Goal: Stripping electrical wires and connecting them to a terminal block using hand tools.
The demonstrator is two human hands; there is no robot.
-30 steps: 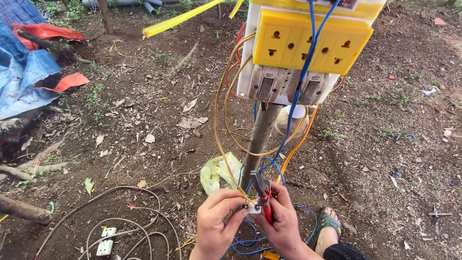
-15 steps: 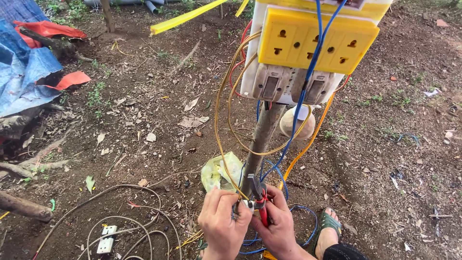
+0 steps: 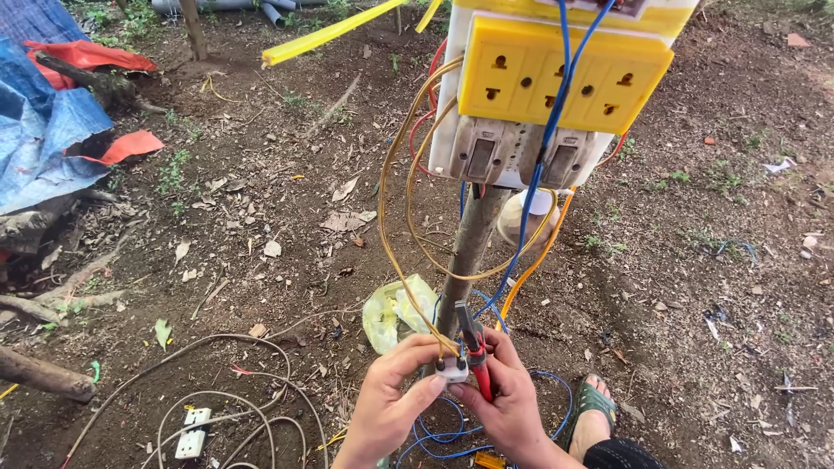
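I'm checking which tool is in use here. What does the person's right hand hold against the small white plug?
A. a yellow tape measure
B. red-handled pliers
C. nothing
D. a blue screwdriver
B: the right hand grips red-handled pliers with dark tips pointing up, right beside the small white plug that the left hand pinches, where the yellow wire comes down.

A socket box (image 3: pixel 563 65) sits atop a post (image 3: pixel 467 252); a tarp (image 3: pixel 43 130) lies far left, a socket strip (image 3: pixel 192 433) lower left.

Crumpled yellow-green plastic wrapper (image 3: pixel 395 311) on the dirt beside the post's foot; no labels, signs or screens.
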